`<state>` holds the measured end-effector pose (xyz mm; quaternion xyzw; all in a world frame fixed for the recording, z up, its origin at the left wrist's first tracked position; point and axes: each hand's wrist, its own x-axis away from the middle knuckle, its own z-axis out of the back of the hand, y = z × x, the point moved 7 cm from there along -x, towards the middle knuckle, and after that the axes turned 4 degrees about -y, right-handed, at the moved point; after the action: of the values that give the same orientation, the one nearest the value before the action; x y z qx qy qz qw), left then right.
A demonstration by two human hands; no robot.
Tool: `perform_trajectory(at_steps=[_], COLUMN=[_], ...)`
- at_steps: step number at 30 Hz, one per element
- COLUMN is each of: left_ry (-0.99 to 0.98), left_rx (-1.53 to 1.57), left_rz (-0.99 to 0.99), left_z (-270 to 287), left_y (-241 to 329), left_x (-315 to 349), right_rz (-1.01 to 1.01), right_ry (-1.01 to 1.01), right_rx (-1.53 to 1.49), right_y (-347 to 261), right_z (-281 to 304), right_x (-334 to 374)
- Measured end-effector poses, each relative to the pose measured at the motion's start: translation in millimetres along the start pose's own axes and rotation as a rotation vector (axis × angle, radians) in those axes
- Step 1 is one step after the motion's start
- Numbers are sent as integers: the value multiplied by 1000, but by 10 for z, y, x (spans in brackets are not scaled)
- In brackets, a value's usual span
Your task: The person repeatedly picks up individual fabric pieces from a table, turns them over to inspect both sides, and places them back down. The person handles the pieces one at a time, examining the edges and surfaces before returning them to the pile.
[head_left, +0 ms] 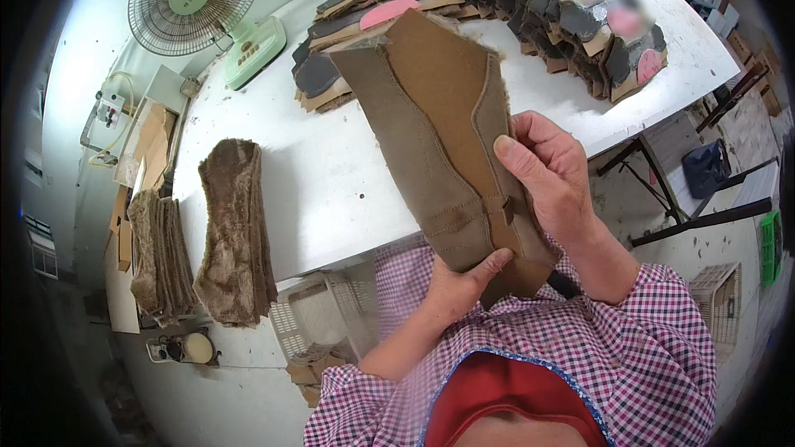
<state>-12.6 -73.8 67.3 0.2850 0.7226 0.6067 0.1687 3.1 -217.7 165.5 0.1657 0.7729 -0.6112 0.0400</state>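
Observation:
Held up in front of my chest is a brown leather boot upper piece, with a tan panel down its middle, stitched seams and a small strap loop near its lower end. My left hand grips the lower end, thumb on the front face and fingers hidden behind. My right hand pinches the right edge, its thumb in front. On the table to the left lies a stack of brown fleecy pieces, and beside it another fleecy stack hangs over the table edge.
Layered dark and tan pieces with pink patches lie beyond my hands. A long row of overlapping pieces runs to the right on the white table. A green fan stands far left. Under the table's edge sits a plastic basket.

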Motion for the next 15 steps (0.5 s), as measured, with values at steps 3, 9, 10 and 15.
perform_trajectory(at_steps=[3,9,10,15], left_ry=[-37,-34,-23,-5], left_rx=[-3,40,64,-49], left_rz=[20,-3,21,64], left_z=[-39,-49,-27,331], left_y=[-51,-83,-77,11], left_x=[20,25,33,20], right_rz=[66,209,245,111], right_ry=[27,-21,-28,77], right_rx=[-53,-27,-19,-165], right_y=[-116,-265,-281,-178], right_z=[30,63,46,208], right_x=[-130,-311,-331,-458])
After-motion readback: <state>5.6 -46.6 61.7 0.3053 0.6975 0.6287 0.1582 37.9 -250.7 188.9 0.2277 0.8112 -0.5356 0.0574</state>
